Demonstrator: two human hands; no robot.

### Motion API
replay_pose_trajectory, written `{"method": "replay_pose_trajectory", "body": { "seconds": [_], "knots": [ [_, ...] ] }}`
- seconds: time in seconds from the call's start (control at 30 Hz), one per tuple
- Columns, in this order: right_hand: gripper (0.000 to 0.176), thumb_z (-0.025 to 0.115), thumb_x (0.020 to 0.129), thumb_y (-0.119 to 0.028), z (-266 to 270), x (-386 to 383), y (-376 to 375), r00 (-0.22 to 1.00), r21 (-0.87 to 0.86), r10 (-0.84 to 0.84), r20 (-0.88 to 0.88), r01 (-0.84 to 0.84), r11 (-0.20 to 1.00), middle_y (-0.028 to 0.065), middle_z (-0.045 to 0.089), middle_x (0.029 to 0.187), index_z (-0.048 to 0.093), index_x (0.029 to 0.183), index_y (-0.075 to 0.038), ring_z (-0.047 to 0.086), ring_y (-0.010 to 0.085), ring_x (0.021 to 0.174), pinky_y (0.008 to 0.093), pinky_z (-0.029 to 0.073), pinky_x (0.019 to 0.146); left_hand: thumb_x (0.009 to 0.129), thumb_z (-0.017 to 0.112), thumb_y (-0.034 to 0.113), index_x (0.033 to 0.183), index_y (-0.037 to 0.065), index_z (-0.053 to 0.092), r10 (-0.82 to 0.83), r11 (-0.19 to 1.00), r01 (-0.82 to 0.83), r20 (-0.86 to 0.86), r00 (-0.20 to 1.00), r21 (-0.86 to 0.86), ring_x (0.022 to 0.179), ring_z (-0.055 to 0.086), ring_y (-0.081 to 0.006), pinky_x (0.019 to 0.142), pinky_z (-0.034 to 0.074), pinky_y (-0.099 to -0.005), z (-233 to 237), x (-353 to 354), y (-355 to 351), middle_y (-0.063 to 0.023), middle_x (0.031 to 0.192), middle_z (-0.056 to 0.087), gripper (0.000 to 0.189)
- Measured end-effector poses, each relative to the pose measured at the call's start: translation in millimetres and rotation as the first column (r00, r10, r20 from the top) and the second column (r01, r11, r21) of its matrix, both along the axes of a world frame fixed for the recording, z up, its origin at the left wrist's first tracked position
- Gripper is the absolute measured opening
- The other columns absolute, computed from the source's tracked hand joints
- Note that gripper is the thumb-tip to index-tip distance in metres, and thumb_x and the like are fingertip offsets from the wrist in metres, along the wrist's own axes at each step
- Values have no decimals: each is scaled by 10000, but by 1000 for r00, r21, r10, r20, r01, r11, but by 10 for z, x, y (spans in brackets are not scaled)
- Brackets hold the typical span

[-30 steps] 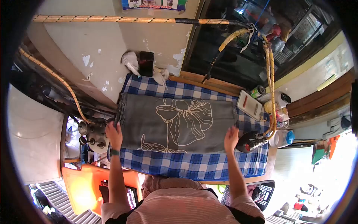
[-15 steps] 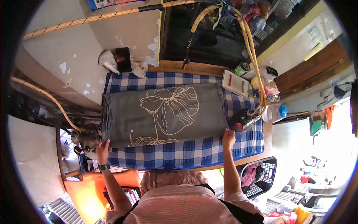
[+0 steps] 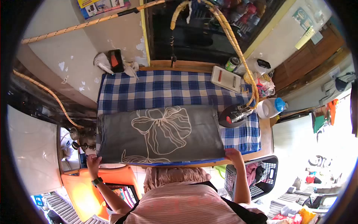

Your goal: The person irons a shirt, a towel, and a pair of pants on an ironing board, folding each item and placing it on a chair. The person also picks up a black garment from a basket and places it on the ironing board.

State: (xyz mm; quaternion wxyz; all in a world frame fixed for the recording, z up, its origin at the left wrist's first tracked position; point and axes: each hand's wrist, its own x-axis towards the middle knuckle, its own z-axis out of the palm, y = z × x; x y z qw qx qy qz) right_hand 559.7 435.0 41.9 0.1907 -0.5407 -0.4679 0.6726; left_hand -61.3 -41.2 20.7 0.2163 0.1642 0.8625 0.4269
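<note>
Pinching the grey cloth (image 3: 160, 140) at its near corners, my L hand (image 3: 94, 162) one side, R hand (image 3: 234, 155) t'other, fingers narrowed on the fabric. Cloth's lying along the near edge of the checked cover (image 3: 156, 89), flower outline up; iron (image 3: 234, 116) just beside its R end, w/ tray (image 3: 226, 79) farther back.

The wooden-edged worktop (image 3: 267, 130) is spread with a blue-and-white checked cloth (image 3: 160, 87) that reaches away beyond both hands. Directly on it, a dark grey fabric (image 3: 160, 134) with a pale flower outline spans the near edge from the left hand (image 3: 94, 161) to the right hand (image 3: 234, 155), and a clothes iron (image 3: 235, 115) sits just beyond the latter. Farther past that same hand lies a white tray (image 3: 226, 84), with a blue-lidded plastic jar (image 3: 270, 107) standing at the worktop's end, outward from the iron.
</note>
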Motion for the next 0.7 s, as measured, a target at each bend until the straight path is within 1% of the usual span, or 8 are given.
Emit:
{"method": "replay_pose_trajectory", "body": {
  "seconds": [0.07,0.1,0.2,0.3,0.37,0.47,0.63,0.7],
  "knots": [
    [229,645,811,-45,87,108,106,816,346,189,547,-426,836,124,617,929,609,1036,-19,611,262,860,383,529,739,807,745,233,1111,36,525,-31,965,-70,-377,925,-252,928,578,-227,767,502,-370,-80,386,263,-125,1038,596,424],
    [286,652,778,-49,212,92,200,372,319,38,928,-840,440,147,603,961,606,1059,-26,591,306,921,431,508,786,796,750,258,1173,38,523,-158,863,-233,-679,717,-447,1040,567,-301,851,490,-429,-102,576,403,-175,1115,584,492],
    [588,727,694,-113,977,-311,783,565,567,-69,822,-802,190,161,527,1136,541,1251,-75,472,358,1099,460,395,967,821,689,297,1268,54,500,-160,970,-84,-856,492,-230,1216,439,-414,988,365,-525,-201,1130,1413,-258,1294,472,542],
    [720,773,670,-153,1417,-706,1335,575,571,-100,812,-818,-70,157,508,1176,494,1331,-85,467,350,1111,461,391,981,835,662,335,1316,115,505,-349,932,312,-675,650,-183,1352,333,-369,1089,206,-583,146,2075,2487,-179,1421,414,552],
    [641,793,654,-278,1271,-765,1782,332,337,58,942,-919,-207,146,572,1082,555,1217,-87,503,331,1091,425,416,936,864,633,341,1356,152,488,-555,785,583,-655,513,-208,1367,342,-287,1118,152,-579,155,2548,2892,-134,1447,399,547],
    [636,776,663,-421,1259,-1029,2251,-26,64,270,962,-946,-319,119,620,1031,588,1190,-117,558,300,1050,409,452,886,900,582,383,1380,169,464,-657,588,780,-689,307,-214,1375,341,-252,1132,114,-582,-108,3021,3159,-106,1474,371,539],
    [607,770,619,-510,1014,-1043,2401,59,121,343,937,-980,-161,129,669,947,658,1087,-140,637,351,916,416,509,827,906,553,435,1385,177,468,-760,428,866,-621,191,-257,1414,269,-221,1134,66,-599,-64,3274,2872,-59,1526,293,551],
    [534,760,644,-481,877,-1016,2480,216,234,398,892,-972,2,156,692,907,678,1049,-144,656,363,866,419,527,798,909,553,424,1438,173,372,-710,668,640,-581,397,-379,1453,142,-264,1128,39,-611,-27,3185,2565,-106,1540,241,613]
  ]
}}
